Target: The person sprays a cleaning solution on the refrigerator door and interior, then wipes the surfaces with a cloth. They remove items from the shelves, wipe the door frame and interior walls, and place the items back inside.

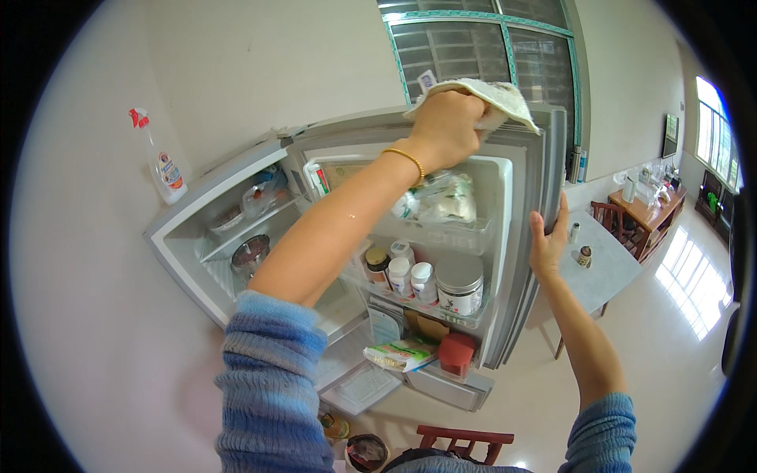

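My left hand (449, 127), with a gold bracelet at its wrist, grips a pale cloth (502, 100) on the top edge of an open refrigerator door (517, 177). Part of the cloth is hidden under my fingers. Lower down, my right hand (549, 239) holds the outer side edge of the same door, thumb on the near side. Door shelves carry plastic bags (449, 198), several capped bottles (400, 277), a large jar with a silver lid (459, 284), a red-lidded container (456, 352) and a food packet (399, 355). My left forearm covers part of the refrigerator (201, 236) interior.
A spray bottle (162, 165) with a red and white trigger stands on top of the refrigerator. Behind the door is a window (455, 47). To the right stands a grey table (603, 260); below are a red wooden chair (464, 437) and a bin (366, 452).
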`<action>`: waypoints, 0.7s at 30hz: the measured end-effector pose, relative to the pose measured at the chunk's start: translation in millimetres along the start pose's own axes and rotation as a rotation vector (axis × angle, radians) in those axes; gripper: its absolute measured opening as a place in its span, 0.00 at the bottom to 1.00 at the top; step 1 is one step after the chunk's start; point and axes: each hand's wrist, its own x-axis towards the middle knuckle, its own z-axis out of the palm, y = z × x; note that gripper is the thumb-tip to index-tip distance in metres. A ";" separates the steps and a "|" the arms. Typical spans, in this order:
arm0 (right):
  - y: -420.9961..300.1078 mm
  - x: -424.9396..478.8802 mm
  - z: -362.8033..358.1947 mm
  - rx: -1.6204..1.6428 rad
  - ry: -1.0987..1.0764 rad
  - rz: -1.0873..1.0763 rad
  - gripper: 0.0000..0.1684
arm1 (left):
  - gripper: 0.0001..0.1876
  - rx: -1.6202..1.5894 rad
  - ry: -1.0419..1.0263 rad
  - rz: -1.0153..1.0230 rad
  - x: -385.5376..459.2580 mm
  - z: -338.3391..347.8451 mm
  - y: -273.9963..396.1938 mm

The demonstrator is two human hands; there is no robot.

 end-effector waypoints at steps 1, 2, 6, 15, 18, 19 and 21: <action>-2.8 -0.7 1.3 0.010 -0.005 0.027 0.44 | 0.06 0.009 0.008 0.027 6.7 3.2 8.1; -5.8 -1.6 3.0 0.021 -0.010 0.054 0.44 | 0.05 0.019 0.014 0.054 12.9 6.0 15.6; -1.4 -2.6 0.6 -0.029 0.006 0.068 0.43 | 0.04 0.009 -0.041 0.030 31.9 13.3 47.8; -2.0 -1.9 0.0 -0.014 0.001 0.043 0.43 | 0.12 -0.770 0.208 -0.061 45.0 30.5 66.8; -0.5 -1.0 -3.7 -0.010 0.011 0.098 0.43 | 0.20 -1.312 0.115 -0.357 44.5 -6.4 55.1; 2.2 -0.4 -3.2 -0.012 0.026 0.086 0.43 | 0.20 -1.430 0.110 -0.442 41.0 -19.6 47.3; 10.2 0.8 -3.6 -0.017 0.047 0.062 0.44 | 0.19 -1.537 0.113 -0.577 30.6 -41.8 33.4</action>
